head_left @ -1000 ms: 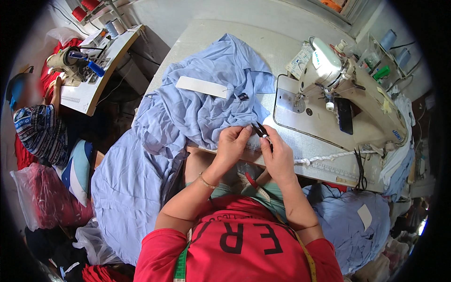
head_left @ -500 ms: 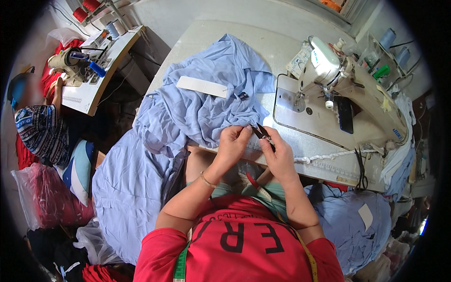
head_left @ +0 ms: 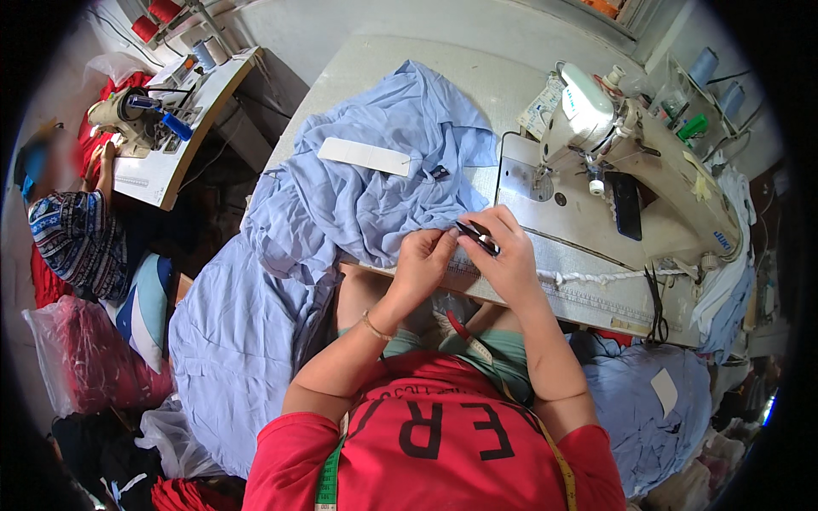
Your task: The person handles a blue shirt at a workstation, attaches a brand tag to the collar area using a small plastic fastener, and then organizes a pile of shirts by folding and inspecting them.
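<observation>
A light blue garment (head_left: 358, 209) lies crumpled on the sewing table (head_left: 358, 68), and part of it hangs over the near edge. My left hand (head_left: 420, 266) is closed in a pinch on the garment's near right edge. Held in my right hand (head_left: 509, 266) are small black thread snips (head_left: 480, 238), their tip close to the left fingertips. The exact spot between the two hands is partly covered by fingers. On the garment rest a white card (head_left: 365, 156) and a small dark label (head_left: 440, 172).
A white sewing machine (head_left: 630, 153) stands right of my hands, with a phone (head_left: 626, 207) on its bed. Black scissors (head_left: 656, 307) lie at the table's near right edge. More blue fabric (head_left: 652, 417) is piled below. A co-worker (head_left: 72, 230) sits at another machine, far left.
My right hand has turned and shifted slightly up, bringing the snips to a flatter slant against the left fingertips. The left hand and the garment have barely moved.
</observation>
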